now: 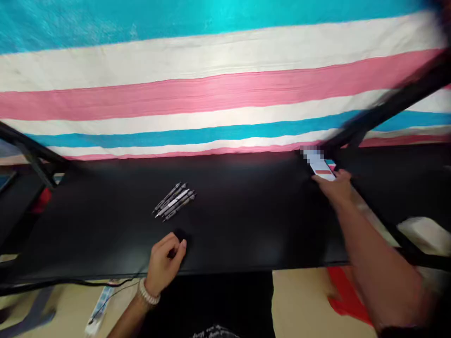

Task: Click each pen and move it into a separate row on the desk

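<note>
My right hand (336,185) grips a smartphone (321,170) at the back right of the black table, by the dark frame post. The phone's screen is lit and faces up; its far end is blurred out. My left hand (166,258) rests near the table's front edge, its fingers curled in and the thumb pointing forward, with nothing seen in it. A beaded bracelet (148,292) circles that wrist. Just beyond the left hand lies a small bunch of pens (174,202), several grey and dark ones with one whiter pen among them, all slanting the same way.
A striped sheet (211,94) hangs behind the black table (246,211). Dark frame posts slope up at the left and right (391,101). A black cable (81,282) runs along the front left edge. Below are a power strip (100,305) and a red object (347,295).
</note>
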A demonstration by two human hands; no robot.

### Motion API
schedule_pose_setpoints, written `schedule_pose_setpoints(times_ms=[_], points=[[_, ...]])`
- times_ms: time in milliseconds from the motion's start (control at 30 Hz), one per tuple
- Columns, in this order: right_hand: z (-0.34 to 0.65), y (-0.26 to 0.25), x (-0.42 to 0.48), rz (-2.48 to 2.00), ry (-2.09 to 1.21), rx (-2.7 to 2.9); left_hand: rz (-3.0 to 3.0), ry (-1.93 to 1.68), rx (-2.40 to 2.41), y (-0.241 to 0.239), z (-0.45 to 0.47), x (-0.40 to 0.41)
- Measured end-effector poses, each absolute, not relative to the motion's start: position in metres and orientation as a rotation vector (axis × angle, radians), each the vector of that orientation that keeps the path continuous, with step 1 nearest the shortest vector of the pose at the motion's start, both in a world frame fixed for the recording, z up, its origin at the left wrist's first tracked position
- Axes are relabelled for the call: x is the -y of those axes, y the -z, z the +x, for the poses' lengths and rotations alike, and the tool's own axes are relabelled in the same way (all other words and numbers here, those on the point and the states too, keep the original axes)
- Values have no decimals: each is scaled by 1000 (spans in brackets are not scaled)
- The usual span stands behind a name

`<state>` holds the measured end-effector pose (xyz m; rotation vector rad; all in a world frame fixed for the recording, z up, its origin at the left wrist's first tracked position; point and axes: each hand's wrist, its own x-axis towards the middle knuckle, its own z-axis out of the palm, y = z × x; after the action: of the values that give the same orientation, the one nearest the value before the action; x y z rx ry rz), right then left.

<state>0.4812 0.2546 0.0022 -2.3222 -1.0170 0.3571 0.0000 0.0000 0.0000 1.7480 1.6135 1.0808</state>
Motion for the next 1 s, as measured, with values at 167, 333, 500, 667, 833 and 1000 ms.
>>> schedule_pose_setpoints(times_ms=[167, 333, 500, 667, 833, 1000], points=[[460, 3, -243, -2207, -5, 984, 1670, -1216, -1654, -11, -1, -1], [344, 14, -171, -1687, -478, 1348, 1834, -1167, -1855, -27, -14, -41], [197, -2, -110, -1272, -1143, 1895, 1835, -699, -2230, -24, -32, -94], [129, -15, -120, -1293, -988, 2057, 1861, -388, -2154, -25, -27, -107], [136, -4, -138, -1222, -913, 2066, 1845, -327, -2101, -30, -5, -116], [153, 5, -152, -1193, -759, 2067, 1813, -500, -1907, -28, 3, -135]])
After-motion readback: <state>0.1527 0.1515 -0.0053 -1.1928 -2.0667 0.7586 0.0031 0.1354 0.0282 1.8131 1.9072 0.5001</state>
